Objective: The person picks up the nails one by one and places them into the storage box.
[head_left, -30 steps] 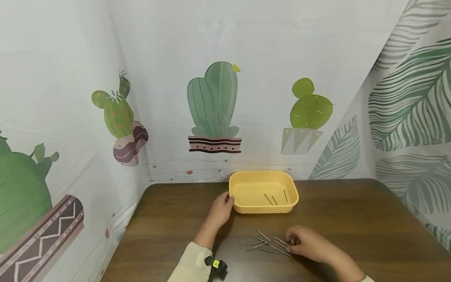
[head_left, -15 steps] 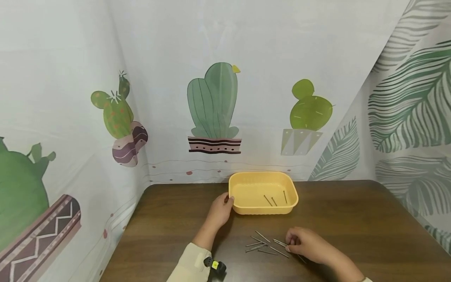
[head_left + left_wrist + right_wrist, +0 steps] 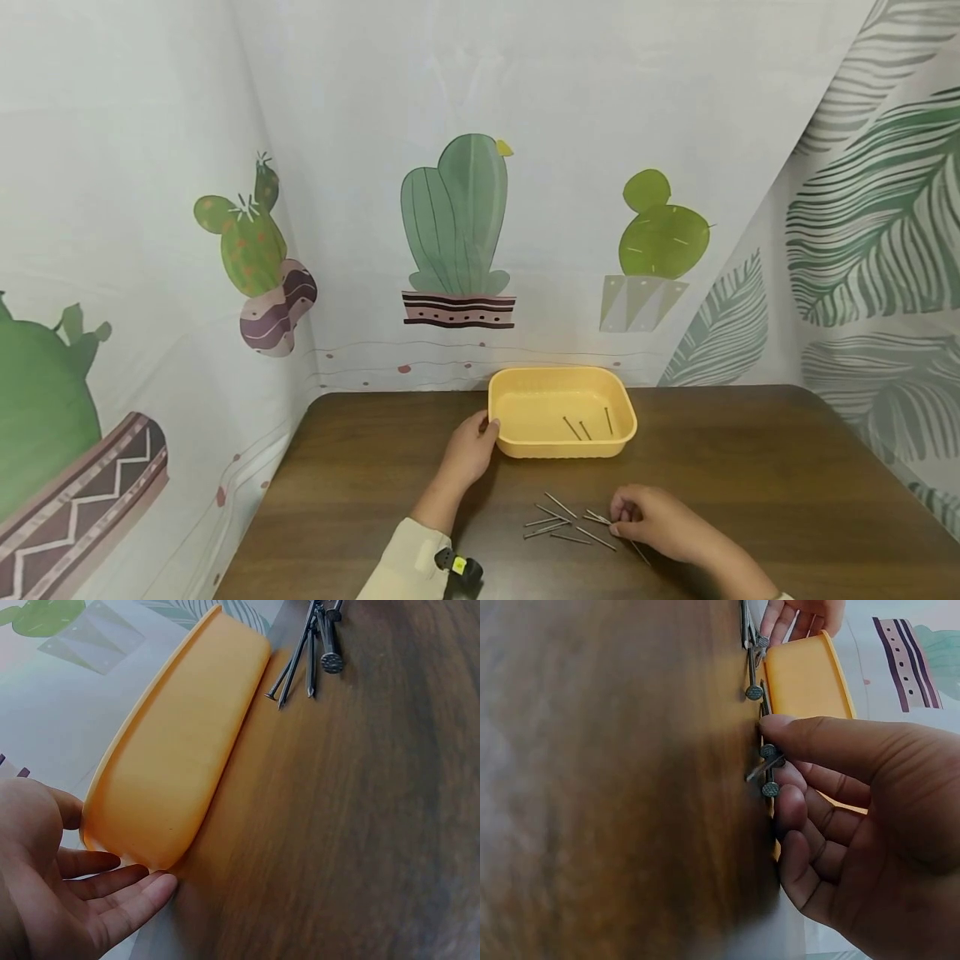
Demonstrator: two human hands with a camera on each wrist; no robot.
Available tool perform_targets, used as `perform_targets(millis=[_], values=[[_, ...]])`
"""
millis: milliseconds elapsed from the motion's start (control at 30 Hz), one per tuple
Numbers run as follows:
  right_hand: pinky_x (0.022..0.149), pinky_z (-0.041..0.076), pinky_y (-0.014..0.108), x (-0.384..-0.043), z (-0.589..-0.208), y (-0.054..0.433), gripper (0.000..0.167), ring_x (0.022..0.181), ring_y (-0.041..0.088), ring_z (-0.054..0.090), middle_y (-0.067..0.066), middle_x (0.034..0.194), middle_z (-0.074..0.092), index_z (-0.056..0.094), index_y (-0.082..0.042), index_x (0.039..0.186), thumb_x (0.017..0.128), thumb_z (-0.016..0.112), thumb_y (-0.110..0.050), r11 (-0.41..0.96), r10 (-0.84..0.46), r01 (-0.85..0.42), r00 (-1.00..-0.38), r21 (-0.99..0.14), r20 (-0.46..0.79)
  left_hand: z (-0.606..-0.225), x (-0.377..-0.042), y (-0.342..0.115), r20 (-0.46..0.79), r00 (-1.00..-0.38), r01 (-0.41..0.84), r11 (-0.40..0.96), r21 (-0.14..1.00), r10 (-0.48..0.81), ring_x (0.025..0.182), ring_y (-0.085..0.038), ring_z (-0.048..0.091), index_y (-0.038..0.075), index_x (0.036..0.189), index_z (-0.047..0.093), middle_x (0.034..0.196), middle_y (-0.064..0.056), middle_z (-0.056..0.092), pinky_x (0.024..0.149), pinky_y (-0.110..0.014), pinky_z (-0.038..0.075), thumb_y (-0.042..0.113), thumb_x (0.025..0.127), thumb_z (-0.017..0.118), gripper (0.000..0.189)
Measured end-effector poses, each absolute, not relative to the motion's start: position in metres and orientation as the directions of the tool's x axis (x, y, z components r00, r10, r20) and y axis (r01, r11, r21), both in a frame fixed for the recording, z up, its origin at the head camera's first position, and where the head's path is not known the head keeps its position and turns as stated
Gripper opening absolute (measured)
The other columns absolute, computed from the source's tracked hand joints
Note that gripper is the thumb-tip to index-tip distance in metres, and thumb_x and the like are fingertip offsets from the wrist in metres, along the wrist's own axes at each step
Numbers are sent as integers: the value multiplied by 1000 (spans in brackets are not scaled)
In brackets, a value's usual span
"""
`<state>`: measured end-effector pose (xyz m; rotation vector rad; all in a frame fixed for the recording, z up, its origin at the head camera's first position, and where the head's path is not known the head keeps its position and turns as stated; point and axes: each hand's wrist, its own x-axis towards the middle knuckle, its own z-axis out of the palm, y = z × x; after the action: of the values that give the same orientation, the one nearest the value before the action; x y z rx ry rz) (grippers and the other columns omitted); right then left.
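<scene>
Gripping yellow tray (image 3: pixel 558 450) by its L end, nr table's (image 3: pixel 360 483) far edge: L hand (image 3: pixel 467 457), fingers curled round the wall. Loose nails (image 3: pixel 597 538) lie just in front of tray, some crossed; 3 nails (image 3: pixel 572 428) inside, twd its R side. Farther R, beside loose ones, R hand (image 3: pixel 660 523), fingers curled, pinching one nail (image 3: pixel 760 770) btwn thumb & fingertip.

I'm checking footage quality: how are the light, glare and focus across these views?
Head: soft light, mostly sharp, with a pale sheen on the near part of the table; left wrist: tray and nails fairly crisp, the table's grain soft; right wrist: dimmer, the table heavily blurred, dark shading beside the right hand.
</scene>
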<state>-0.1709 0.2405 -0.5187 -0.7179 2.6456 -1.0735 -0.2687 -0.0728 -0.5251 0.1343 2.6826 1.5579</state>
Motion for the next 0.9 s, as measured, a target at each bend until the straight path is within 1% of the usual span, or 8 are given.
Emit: perform_targets(millis=[200, 433, 900], values=[[61, 45, 20, -171, -519, 240, 12, 73, -5, 51, -13, 80, 58, 65, -18, 87, 90, 76, -23, 620, -503, -367, -864, -694, 8, -526, -269, -73, 11, -996, 54, 491, 869, 91, 131, -35, 56, 1, 145, 52, 142, -19, 57, 107, -54, 48, 33, 107, 46, 50], [61, 46, 20, -171, -519, 239, 7, 73, -6, 52, -15, 82, 60, 67, -19, 87, 91, 73, -17, 615, -490, -402, -869, -679, 71, -526, -269, -73, 21, -996, 60, 496, 866, 84, 129, -34, 57, 1, 144, 52, 140, -19, 59, 106, -53, 48, 33, 107, 47, 50], [63, 46, 20, -170, -517, 238, 6, 75, -6, 52, -15, 82, 60, 66, -18, 90, 93, 72, -17, 625, -460, -407, -881, -666, 107, -525, -268, -72, 15, -997, 52, 499, 865, 78, 131, -35, 56, 2, 144, 53, 141, -19, 58, 108, -54, 47, 33, 107, 46, 49]])
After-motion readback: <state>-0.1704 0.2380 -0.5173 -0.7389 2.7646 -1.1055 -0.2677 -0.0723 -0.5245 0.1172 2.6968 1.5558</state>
